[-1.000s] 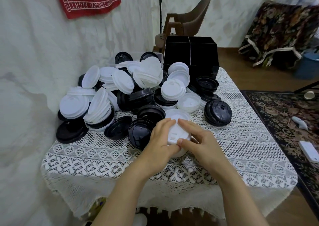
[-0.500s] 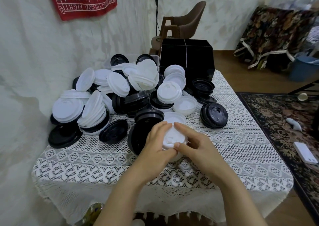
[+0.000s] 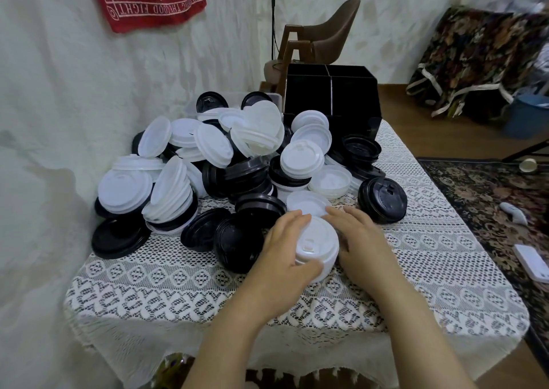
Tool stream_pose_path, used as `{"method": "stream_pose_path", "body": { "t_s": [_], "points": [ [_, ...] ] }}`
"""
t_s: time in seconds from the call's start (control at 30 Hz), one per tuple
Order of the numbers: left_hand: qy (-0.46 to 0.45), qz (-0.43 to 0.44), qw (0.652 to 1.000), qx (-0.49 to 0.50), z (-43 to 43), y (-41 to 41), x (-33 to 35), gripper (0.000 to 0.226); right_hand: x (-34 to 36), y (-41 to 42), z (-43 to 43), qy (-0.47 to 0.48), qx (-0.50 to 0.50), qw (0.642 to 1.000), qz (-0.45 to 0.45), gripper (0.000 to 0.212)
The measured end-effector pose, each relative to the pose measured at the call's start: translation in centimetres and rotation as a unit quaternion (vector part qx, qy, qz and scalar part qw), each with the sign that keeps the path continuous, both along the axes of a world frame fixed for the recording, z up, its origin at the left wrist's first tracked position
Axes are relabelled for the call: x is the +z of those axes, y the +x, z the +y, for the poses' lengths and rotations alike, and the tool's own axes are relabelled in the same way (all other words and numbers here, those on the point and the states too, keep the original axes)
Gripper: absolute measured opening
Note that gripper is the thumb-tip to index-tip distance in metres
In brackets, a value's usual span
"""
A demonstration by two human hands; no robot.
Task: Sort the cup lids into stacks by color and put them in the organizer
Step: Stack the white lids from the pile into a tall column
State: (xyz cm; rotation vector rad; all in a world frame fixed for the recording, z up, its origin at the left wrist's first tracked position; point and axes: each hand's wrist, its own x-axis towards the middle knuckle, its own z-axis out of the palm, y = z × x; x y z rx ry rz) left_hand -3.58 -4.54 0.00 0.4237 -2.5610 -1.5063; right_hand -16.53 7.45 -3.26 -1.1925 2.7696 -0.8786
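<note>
Head view: L hand (image 3: 285, 249) & R hand (image 3: 364, 240) both curl round a short white stack (image 3: 319, 246) of lids, low over the tablecloth (image 3: 430, 258), well short of the black organizer (image 3: 329, 97) at the far end. Can't tell if the organizer holds anything yet. Between stack & organizer sits a big mixed pile (image 3: 219, 162) of black & white lids, so prob. early: most sorting not yet done.
</note>
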Motion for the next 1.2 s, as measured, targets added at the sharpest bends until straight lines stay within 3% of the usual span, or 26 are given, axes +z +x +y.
{"method": "stream_pose_path", "body": {
  "t_s": [0.17,0.27,0.33,0.43,0.53,0.6,0.63,0.7,0.77,0.97,1.2],
  "points": [
    [-0.001,0.006,1.0,-0.005,0.1,0.1,0.1,0.066,0.4,0.4,0.3,-0.069,-0.035,0.996,0.042,0.019],
    [0.003,0.003,1.0,-0.007,0.1,0.1,0.2,0.065,2.1,1.2,1.0,-0.168,-0.093,0.98,-0.055,0.011],
    [0.007,0.002,1.0,-0.009,0.1,0.1,0.4,0.068,3.0,1.5,1.6,-0.273,-0.154,0.932,-0.183,0.008],
    [0.005,-0.001,1.0,-0.011,0.1,0.0,0.5,0.065,3.2,2.3,2.7,-0.372,-0.203,0.81,-0.405,0.018],
    [0.008,-0.001,1.0,-0.012,0.0,0.0,0.5,0.066,3.3,3.1,4.0,-0.381,-0.207,0.762,-0.481,0.032],
    [0.015,0.002,1.0,-0.013,0.0,0.0,0.5,0.067,3.8,3.5,4.6,-0.35,-0.218,0.782,-0.466,0.039],
    [0.016,0.002,1.0,-0.014,0.0,0.1,0.6,0.067,3.9,3.6,4.9,-0.318,-0.232,0.812,-0.43,0.042],
    [0.015,0.001,1.0,-0.016,0.0,0.1,0.6,0.066,3.5,3.4,5.5,-0.209,-0.264,0.897,-0.287,0.045],
    [0.017,0.0,1.0,-0.018,0.0,0.1,0.6,0.066,3.2,3.2,5.7,-0.116,-0.263,0.944,-0.163,0.045],
    [0.029,0.002,0.999,-0.017,-0.2,0.2,0.5,0.065,2.2,2.3,5.2,-0.063,-0.131,0.976,-0.161,0.072],
    [0.034,0.001,0.999,-0.003,-0.5,0.4,0.6,0.068,2.1,1.7,4.9,-0.096,-0.115,0.98,-0.135,0.062]
  ]
}}
